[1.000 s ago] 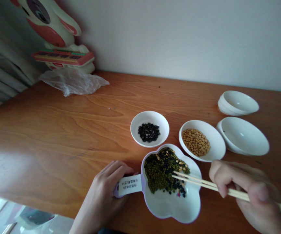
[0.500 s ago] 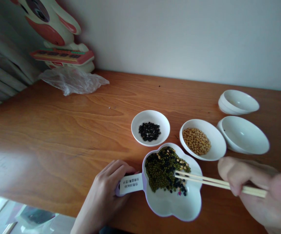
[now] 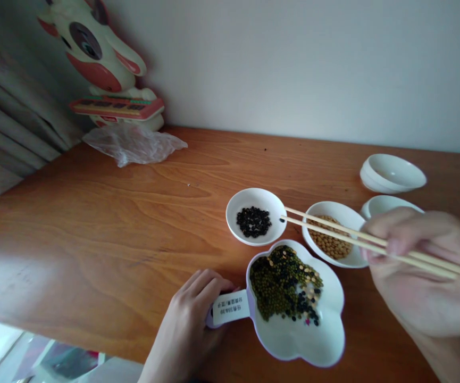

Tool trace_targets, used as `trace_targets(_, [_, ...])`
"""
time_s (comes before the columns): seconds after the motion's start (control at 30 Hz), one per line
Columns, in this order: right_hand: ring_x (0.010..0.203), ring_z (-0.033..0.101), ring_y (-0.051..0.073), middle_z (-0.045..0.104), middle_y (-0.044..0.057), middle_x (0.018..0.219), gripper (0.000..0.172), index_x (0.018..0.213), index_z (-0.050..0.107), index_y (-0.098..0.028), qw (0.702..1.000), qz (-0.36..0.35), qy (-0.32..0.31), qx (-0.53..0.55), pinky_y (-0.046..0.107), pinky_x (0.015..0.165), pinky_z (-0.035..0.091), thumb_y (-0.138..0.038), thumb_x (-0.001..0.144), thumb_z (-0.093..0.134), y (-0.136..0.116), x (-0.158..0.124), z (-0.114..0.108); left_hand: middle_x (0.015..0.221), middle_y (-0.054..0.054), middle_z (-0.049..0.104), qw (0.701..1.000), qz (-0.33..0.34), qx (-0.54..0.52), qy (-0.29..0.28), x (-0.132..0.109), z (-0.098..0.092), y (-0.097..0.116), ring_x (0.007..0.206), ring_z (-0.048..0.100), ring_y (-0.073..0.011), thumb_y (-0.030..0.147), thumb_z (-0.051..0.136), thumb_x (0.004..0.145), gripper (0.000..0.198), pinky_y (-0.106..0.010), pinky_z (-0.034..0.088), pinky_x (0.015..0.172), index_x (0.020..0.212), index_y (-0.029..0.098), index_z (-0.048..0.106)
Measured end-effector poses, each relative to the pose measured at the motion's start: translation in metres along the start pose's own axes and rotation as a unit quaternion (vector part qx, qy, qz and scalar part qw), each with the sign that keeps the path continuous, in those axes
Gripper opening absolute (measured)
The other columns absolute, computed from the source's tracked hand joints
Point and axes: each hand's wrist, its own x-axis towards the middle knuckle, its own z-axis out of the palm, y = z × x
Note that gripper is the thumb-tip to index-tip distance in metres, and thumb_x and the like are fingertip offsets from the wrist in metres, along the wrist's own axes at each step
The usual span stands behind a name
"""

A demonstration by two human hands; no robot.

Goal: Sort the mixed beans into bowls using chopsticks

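Observation:
My left hand (image 3: 195, 314) is closed around the labelled handle of a purple-rimmed, flower-shaped bowl (image 3: 293, 346). Green beans (image 3: 267, 290), mixed with black and tan ones, fill its far and left parts. In my right hand (image 3: 421, 266) is a pair of chopsticks (image 3: 345, 236), slightly parted at the tips. Those tips reach the right rim of a round white bowl (image 3: 233, 221) with black beans (image 3: 253, 222) inside. One black bean (image 3: 282, 219) is at the tip of the lower chopstick. The chopsticks cross over another white bowl (image 3: 333, 206) containing tan beans (image 3: 329, 244).
Behind my right hand stand two more white bowls, a nearer one (image 3: 389, 204) partly hidden and a farther one (image 3: 393, 173). A cow-shaped toy keyboard (image 3: 114, 101) and a crumpled plastic bag (image 3: 136, 144) lie at the back left, by a curtain (image 3: 10, 127).
My right hand has lifted the chopsticks from the flower-shaped bowl toward the black-bean bowl, with a black bean at their tips. My left hand keeps its grip; the view has shifted slightly.

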Motion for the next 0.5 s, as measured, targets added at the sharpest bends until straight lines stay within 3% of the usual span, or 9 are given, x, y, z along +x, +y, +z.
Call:
trace_targets(0.1, [0.069, 0.057, 0.022, 0.061, 0.005, 0.071, 0.077, 0.073, 0.072, -0.026, 0.999, 0.009, -0.020, 0.027, 0.038, 0.069, 0.046, -0.082, 0.103, 0.027, -0.003, 0.013, 0.013, 0.094, -0.004, 0.073, 1.000, 0.011, 0.002, -0.004, 0.000, 0.000, -0.001, 0.081, 0.071, -0.0208, 0.004, 0.060, 0.085, 0.028, -0.031, 0.056, 0.069, 0.103, 0.024, 0.069])
trace_targets(0.23, [0.076, 0.062, 0.027, 0.064, 0.008, 0.075, 0.072, 0.079, 0.076, -0.026, 0.999, -0.032, -0.002, 0.004, 0.044, 0.074, 0.046, -0.071, 0.108, 0.028, 0.004, 0.002, -0.003, 0.093, -0.004, 0.074, 1.000, 0.022, 0.004, 0.006, 0.000, 0.000, -0.001, 0.080, 0.071, -0.0206, 0.005, 0.060, 0.086, 0.027, -0.031, 0.057, 0.068, 0.102, 0.024, 0.069])
trace_targets(0.37, [0.059, 0.057, 0.024, 0.062, 0.007, 0.065, 0.073, 0.078, 0.077, -0.026, 0.997, -0.069, -0.029, -0.017, 0.045, 0.064, 0.044, -0.069, 0.109, 0.027, 0.013, -0.011, -0.024, 0.092, -0.003, 0.074, 1.000, 0.016, 0.001, 0.013, 0.001, -0.001, 0.001, 0.080, 0.071, -0.0207, 0.007, 0.060, 0.086, 0.025, -0.031, 0.057, 0.068, 0.102, 0.025, 0.070])
trace_targets(0.5, [0.048, 0.057, 0.022, 0.066, 0.005, 0.057, 0.068, 0.079, 0.080, -0.025, 0.988, -0.139, -0.057, -0.034, 0.042, 0.055, 0.045, -0.069, 0.107, 0.036, 0.023, -0.016, -0.026, 0.094, -0.002, 0.074, 1.000, -0.002, 0.004, 0.003, 0.000, -0.003, 0.003, 0.081, 0.071, -0.0202, 0.008, 0.062, 0.087, 0.027, -0.030, 0.057, 0.071, 0.105, 0.026, 0.070])
